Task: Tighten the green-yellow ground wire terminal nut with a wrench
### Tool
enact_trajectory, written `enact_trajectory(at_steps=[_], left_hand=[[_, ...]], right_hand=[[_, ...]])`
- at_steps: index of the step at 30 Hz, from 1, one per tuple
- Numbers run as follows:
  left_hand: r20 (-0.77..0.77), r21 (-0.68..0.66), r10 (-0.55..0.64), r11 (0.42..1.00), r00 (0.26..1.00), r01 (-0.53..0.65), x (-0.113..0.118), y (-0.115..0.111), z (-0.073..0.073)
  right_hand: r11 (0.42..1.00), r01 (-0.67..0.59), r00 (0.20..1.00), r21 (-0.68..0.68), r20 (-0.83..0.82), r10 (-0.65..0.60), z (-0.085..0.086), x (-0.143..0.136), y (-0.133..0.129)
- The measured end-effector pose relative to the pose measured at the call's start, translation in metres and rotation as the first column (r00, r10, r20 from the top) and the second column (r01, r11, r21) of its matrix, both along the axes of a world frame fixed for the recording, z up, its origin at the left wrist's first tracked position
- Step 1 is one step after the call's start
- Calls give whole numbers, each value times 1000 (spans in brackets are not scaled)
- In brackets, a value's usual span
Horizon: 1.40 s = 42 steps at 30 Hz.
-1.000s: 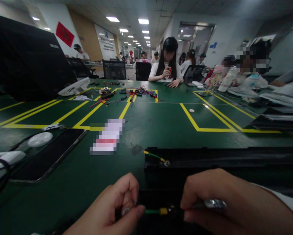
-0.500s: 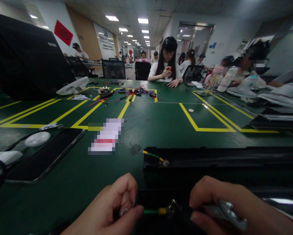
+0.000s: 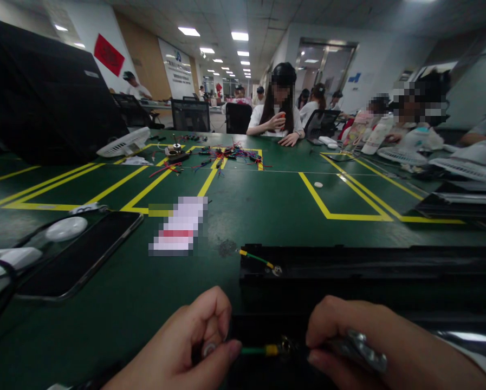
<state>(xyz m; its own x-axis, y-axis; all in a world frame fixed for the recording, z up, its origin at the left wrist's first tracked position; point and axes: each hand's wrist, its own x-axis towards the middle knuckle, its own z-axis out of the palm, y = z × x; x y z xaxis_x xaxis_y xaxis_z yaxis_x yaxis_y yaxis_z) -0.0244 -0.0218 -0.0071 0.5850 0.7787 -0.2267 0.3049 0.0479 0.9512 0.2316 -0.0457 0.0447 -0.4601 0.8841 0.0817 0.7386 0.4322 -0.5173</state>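
While the left hand (image 3: 202,346) is pinching green wire (image 3: 253,351), seemingly steadying it, the right hand (image 3: 378,325) is gripping a silver tool (image 3: 364,349).

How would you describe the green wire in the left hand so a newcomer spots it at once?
On the dark green tabletop, find the black bar nearest the camera. Over it, the short, yellow-sleeved green wire emerges from the person's left hand; its similar-looking twin lies untouched on the long black bar behind.
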Motion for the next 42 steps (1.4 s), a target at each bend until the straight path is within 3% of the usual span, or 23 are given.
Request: enact_trajectory(at_steps=[10, 15, 22, 34, 42], left_hand=[[-10, -17, -17, 1000, 1000, 17, -1, 0, 1], [-105, 97, 17, 995, 994, -7, -3, 1, 0], [-114, 118, 17, 993, 993, -3, -5, 2, -3], [-72, 47, 0, 999, 997, 3, -5, 1, -4], [-33, 2, -27, 1000, 999, 27, -3, 1, -1]], right_hand=[[997, -76, 997, -19, -8, 76, 19, -2, 9], [979, -188, 982, -77, -3, 189, 27, -4, 20], [944, -293, 954, -150, 22, 299, 32, -2, 27], [956, -184, 983, -229, -18, 185, 33, -1, 23], [999, 17, 989, -48, -146, -23, 28, 5, 12]])
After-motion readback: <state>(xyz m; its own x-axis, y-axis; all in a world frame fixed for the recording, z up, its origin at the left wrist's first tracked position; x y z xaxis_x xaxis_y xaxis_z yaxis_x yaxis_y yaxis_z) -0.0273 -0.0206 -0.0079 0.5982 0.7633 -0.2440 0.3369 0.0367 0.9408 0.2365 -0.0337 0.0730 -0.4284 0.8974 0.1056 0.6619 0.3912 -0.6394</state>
